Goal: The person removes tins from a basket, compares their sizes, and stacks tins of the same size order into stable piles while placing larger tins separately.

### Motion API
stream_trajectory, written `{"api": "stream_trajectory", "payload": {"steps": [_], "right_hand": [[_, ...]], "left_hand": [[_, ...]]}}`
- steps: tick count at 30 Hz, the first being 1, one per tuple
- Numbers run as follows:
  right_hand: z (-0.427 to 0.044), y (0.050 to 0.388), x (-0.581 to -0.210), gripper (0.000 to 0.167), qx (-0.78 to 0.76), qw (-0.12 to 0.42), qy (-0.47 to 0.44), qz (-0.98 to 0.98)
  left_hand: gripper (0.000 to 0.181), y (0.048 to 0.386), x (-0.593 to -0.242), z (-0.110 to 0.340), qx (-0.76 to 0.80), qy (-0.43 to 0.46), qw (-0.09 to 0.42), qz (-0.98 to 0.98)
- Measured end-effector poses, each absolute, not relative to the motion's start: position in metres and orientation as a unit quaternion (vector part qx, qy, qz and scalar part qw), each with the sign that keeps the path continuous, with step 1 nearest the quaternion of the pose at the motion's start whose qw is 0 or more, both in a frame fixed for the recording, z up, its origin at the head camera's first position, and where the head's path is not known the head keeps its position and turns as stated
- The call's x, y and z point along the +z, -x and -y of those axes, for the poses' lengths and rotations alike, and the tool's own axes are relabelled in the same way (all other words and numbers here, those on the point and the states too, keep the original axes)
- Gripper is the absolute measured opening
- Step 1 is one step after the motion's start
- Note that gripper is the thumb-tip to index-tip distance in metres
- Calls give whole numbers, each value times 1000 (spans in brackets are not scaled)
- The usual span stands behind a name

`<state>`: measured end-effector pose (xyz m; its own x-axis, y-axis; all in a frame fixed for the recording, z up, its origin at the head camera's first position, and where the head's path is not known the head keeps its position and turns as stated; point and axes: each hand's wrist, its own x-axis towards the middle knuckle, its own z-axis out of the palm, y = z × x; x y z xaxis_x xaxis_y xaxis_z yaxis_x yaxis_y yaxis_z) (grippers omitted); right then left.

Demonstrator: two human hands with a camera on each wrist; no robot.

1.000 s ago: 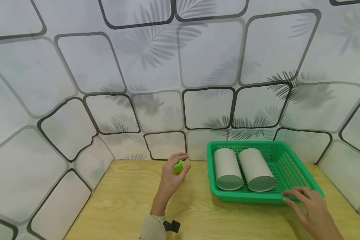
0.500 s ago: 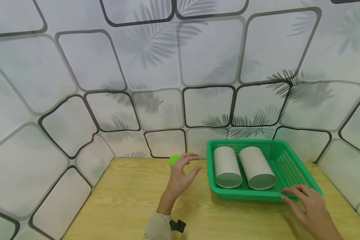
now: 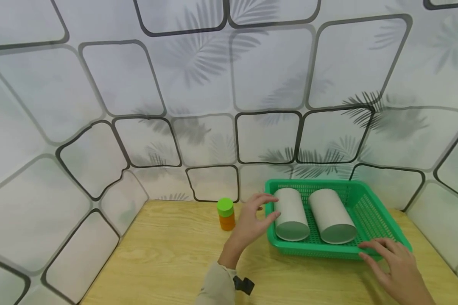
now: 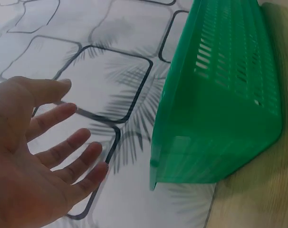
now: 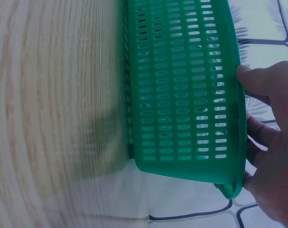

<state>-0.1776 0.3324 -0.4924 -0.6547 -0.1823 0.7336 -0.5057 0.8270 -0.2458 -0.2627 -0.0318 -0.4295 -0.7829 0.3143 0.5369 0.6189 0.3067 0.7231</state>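
Loosely spread and empty, the left hand (image 3: pixel 252 220) has swung from the bottle (image 3: pixel 227 217) standing on the bench (image 3: pixel 168 254) toward the basket's (image 3: pixel 320 250) left white cylinder (image 3: pixel 291 212), apparently shifting the work there; the right hand (image 3: pixel 395 264) pinches the rim.

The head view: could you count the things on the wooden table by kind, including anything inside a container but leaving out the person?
Green perforated plastic basket: 1
White cylinders lying in the basket: 2
Small orange cylindrical container with a bright green cap: 1
Total: 4
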Motion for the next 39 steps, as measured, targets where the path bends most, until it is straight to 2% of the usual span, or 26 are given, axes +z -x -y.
{"api": "stream_trajectory", "payload": {"steps": [8,19,24,30,39], "right_hand": [[-334,178,-493,43,223,375,-201,877],[-334,178,-496,43,221,373,-199,879],[-333,178,-495,43,221,375,-200,878],[-333,177,-493,44,223,370,-196,880],[-331,177,-491,44,224,376,-202,876]], "left_hand": [[27,269,-428,6,-534,256,100,800],[54,286,-427,-24,-496,204,19,844],[58,292,-425,-37,-452,181,0,874],[65,298,-420,-56,-376,155,-47,913],[67,311,-429,-73,-325,107,-46,938]]}}
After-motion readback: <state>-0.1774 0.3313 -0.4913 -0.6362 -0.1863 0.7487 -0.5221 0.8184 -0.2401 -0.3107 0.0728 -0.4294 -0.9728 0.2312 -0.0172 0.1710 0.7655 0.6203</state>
